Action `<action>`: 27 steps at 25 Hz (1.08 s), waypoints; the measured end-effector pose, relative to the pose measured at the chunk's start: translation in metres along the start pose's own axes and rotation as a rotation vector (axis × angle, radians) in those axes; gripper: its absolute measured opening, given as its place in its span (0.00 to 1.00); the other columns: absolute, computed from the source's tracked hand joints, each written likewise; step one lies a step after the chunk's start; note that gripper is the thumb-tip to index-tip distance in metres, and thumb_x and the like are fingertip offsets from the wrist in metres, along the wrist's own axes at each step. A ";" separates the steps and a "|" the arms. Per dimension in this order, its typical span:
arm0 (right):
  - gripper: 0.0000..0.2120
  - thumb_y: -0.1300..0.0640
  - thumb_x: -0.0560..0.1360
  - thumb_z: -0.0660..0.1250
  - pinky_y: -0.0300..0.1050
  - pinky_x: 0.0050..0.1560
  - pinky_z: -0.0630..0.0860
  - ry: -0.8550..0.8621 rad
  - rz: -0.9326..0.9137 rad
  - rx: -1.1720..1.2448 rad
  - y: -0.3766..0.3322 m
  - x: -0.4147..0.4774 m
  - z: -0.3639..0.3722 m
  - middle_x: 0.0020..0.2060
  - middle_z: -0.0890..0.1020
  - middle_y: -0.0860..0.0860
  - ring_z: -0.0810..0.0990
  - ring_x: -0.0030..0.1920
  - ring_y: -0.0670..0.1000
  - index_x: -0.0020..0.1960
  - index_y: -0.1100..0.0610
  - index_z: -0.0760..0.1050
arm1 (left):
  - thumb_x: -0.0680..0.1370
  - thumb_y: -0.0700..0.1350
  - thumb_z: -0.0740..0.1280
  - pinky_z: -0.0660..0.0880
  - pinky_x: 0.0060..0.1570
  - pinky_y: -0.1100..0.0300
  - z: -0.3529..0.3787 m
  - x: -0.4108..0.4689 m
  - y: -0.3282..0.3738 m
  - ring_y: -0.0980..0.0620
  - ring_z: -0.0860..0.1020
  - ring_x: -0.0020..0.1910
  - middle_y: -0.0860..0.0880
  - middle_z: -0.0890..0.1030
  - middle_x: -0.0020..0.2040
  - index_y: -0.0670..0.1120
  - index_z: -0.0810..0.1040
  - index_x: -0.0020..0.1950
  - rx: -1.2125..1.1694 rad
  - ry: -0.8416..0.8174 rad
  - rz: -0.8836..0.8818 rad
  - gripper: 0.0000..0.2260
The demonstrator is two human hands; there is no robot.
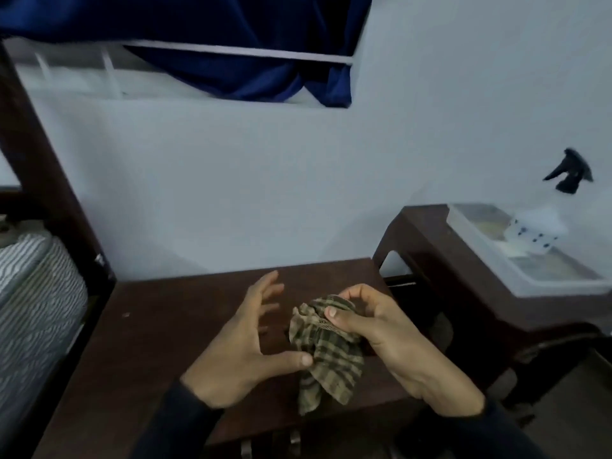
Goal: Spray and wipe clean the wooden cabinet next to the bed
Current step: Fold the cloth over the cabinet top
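Checked cloth (326,349): bunched, hanging lengthwise over cabinet (159,326) surface. Right hand (374,323) fingers clamped on its top; left hand (245,339) fingers spread apart, thumb touching it. Spray bottle (538,226): well right, nearer right hand.

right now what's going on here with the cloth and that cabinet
A person is standing over the dark wooden cabinet beside the bed. Their right hand grips a bunched checked cloth just above the cabinet top. The left hand is open with fingers spread, its thumb right at the cloth's edge. The spray bottle is in neither hand; it stands off to the right, by the clear container on the side table.
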State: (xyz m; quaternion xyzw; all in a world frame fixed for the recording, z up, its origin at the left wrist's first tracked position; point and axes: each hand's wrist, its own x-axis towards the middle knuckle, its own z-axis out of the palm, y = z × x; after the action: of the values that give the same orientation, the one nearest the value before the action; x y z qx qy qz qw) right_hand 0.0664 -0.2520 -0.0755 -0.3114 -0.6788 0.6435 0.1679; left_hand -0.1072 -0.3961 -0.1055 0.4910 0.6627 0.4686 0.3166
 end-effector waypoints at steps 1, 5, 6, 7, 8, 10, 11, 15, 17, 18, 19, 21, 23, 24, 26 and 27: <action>0.12 0.54 0.73 0.76 0.37 0.43 0.77 -0.008 -0.009 0.011 -0.021 0.008 -0.006 0.39 0.86 0.48 0.84 0.42 0.45 0.53 0.58 0.78 | 0.62 0.60 0.79 0.67 0.66 0.61 -0.010 0.017 0.020 0.67 0.66 0.68 0.67 0.66 0.70 0.65 0.56 0.74 0.056 -0.053 0.037 0.47; 0.23 0.58 0.69 0.81 0.42 0.53 0.80 -0.167 0.005 0.062 -0.083 0.036 -0.039 0.49 0.87 0.50 0.86 0.52 0.49 0.61 0.54 0.77 | 0.68 0.45 0.78 0.75 0.61 0.48 -0.032 0.086 0.074 0.53 0.80 0.58 0.52 0.82 0.58 0.55 0.76 0.64 -0.001 -0.170 0.134 0.26; 0.26 0.59 0.69 0.81 0.45 0.56 0.80 -0.214 0.002 -0.016 -0.088 0.037 -0.044 0.53 0.86 0.50 0.85 0.56 0.49 0.63 0.52 0.76 | 0.69 0.44 0.78 0.77 0.58 0.45 -0.032 0.095 0.077 0.50 0.82 0.54 0.49 0.83 0.54 0.53 0.79 0.61 -0.045 -0.156 0.126 0.22; 0.26 0.59 0.70 0.80 0.46 0.59 0.80 -0.217 -0.024 -0.137 -0.090 0.039 -0.050 0.55 0.85 0.50 0.85 0.57 0.48 0.64 0.49 0.75 | 0.69 0.44 0.78 0.77 0.56 0.43 -0.031 0.105 0.078 0.48 0.82 0.52 0.48 0.84 0.52 0.52 0.80 0.58 -0.092 -0.151 0.110 0.19; 0.24 0.58 0.71 0.80 0.47 0.60 0.80 -0.160 -0.068 -0.293 -0.089 0.040 -0.055 0.55 0.85 0.47 0.84 0.57 0.46 0.64 0.47 0.76 | 0.68 0.45 0.78 0.77 0.55 0.41 -0.028 0.112 0.078 0.47 0.83 0.51 0.46 0.84 0.50 0.51 0.81 0.55 -0.124 -0.158 0.092 0.16; 0.16 0.50 0.73 0.78 0.49 0.59 0.79 0.034 -0.150 -0.567 -0.085 0.042 -0.071 0.51 0.84 0.42 0.81 0.55 0.44 0.59 0.45 0.80 | 0.68 0.46 0.78 0.78 0.55 0.42 -0.016 0.131 0.081 0.47 0.83 0.49 0.47 0.85 0.48 0.51 0.83 0.53 -0.133 -0.193 0.066 0.14; 0.13 0.45 0.73 0.76 0.49 0.59 0.77 0.106 -0.157 -0.688 -0.084 0.040 -0.081 0.50 0.81 0.41 0.77 0.55 0.45 0.56 0.45 0.81 | 0.69 0.46 0.78 0.78 0.54 0.44 -0.006 0.141 0.085 0.49 0.83 0.49 0.49 0.85 0.48 0.52 0.83 0.52 -0.108 -0.204 0.074 0.14; 0.14 0.44 0.71 0.76 0.50 0.52 0.78 0.352 -0.137 -0.705 -0.090 0.028 -0.168 0.48 0.81 0.43 0.79 0.50 0.48 0.52 0.49 0.82 | 0.68 0.53 0.77 0.78 0.48 0.51 0.061 0.203 0.129 0.57 0.81 0.45 0.55 0.82 0.45 0.56 0.82 0.49 0.044 -0.168 0.218 0.12; 0.14 0.53 0.73 0.78 0.48 0.45 0.81 0.477 -0.126 -0.582 -0.102 0.020 -0.225 0.46 0.84 0.45 0.83 0.43 0.47 0.55 0.50 0.79 | 0.67 0.56 0.75 0.79 0.46 0.53 0.108 0.238 0.165 0.58 0.81 0.43 0.56 0.83 0.44 0.55 0.81 0.50 0.009 -0.166 0.284 0.14; 0.15 0.56 0.73 0.78 0.44 0.40 0.81 0.553 -0.134 -0.534 -0.108 0.017 -0.253 0.46 0.84 0.45 0.84 0.41 0.47 0.56 0.49 0.77 | 0.67 0.56 0.75 0.79 0.46 0.55 0.132 0.254 0.181 0.59 0.82 0.43 0.56 0.83 0.44 0.56 0.79 0.52 -0.028 -0.151 0.290 0.16; 0.15 0.57 0.73 0.78 0.39 0.37 0.79 0.634 -0.135 -0.504 -0.110 0.016 -0.282 0.48 0.83 0.45 0.83 0.40 0.48 0.55 0.49 0.76 | 0.69 0.55 0.75 0.80 0.46 0.56 0.156 0.269 0.194 0.59 0.82 0.43 0.56 0.83 0.45 0.57 0.77 0.54 -0.064 -0.153 0.275 0.16; 0.12 0.58 0.74 0.77 0.32 0.34 0.75 0.742 -0.112 -0.540 -0.104 0.016 -0.333 0.49 0.82 0.48 0.81 0.40 0.48 0.50 0.49 0.76 | 0.73 0.53 0.73 0.80 0.46 0.55 0.205 0.297 0.207 0.58 0.81 0.44 0.54 0.83 0.46 0.58 0.73 0.56 -0.029 -0.187 0.232 0.14; 0.08 0.57 0.75 0.75 0.29 0.35 0.72 0.697 0.020 -0.680 -0.083 0.024 -0.369 0.49 0.82 0.50 0.80 0.43 0.49 0.48 0.49 0.77 | 0.75 0.53 0.69 0.79 0.49 0.52 0.247 0.318 0.202 0.54 0.81 0.46 0.52 0.82 0.47 0.56 0.73 0.55 0.146 -0.215 0.235 0.11; 0.06 0.57 0.76 0.74 0.28 0.38 0.71 0.620 0.118 -0.796 -0.066 0.027 -0.381 0.50 0.83 0.51 0.81 0.46 0.49 0.50 0.49 0.78 | 0.76 0.53 0.68 0.78 0.52 0.50 0.267 0.327 0.194 0.51 0.80 0.48 0.51 0.82 0.48 0.54 0.73 0.55 0.307 -0.251 0.246 0.10; 0.10 0.54 0.79 0.69 0.36 0.48 0.70 0.441 0.250 -1.024 -0.037 0.034 -0.388 0.55 0.83 0.51 0.81 0.54 0.51 0.60 0.50 0.80 | 0.76 0.53 0.65 0.71 0.60 0.49 0.288 0.337 0.176 0.47 0.78 0.52 0.50 0.81 0.51 0.51 0.75 0.56 0.699 -0.302 0.316 0.11; 0.13 0.53 0.80 0.68 0.40 0.51 0.69 0.395 0.281 -1.091 -0.026 0.035 -0.388 0.57 0.83 0.51 0.80 0.56 0.51 0.64 0.50 0.80 | 0.76 0.54 0.63 0.68 0.61 0.49 0.296 0.340 0.168 0.46 0.78 0.53 0.49 0.81 0.51 0.51 0.75 0.57 0.835 -0.321 0.356 0.12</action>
State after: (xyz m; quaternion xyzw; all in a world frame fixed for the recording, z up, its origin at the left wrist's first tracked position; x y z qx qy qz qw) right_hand 0.2791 0.0693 -0.0115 -0.5532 -0.8196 0.1477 0.0197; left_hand 0.1042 0.0310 -0.0419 0.7483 0.6423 0.1276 0.1056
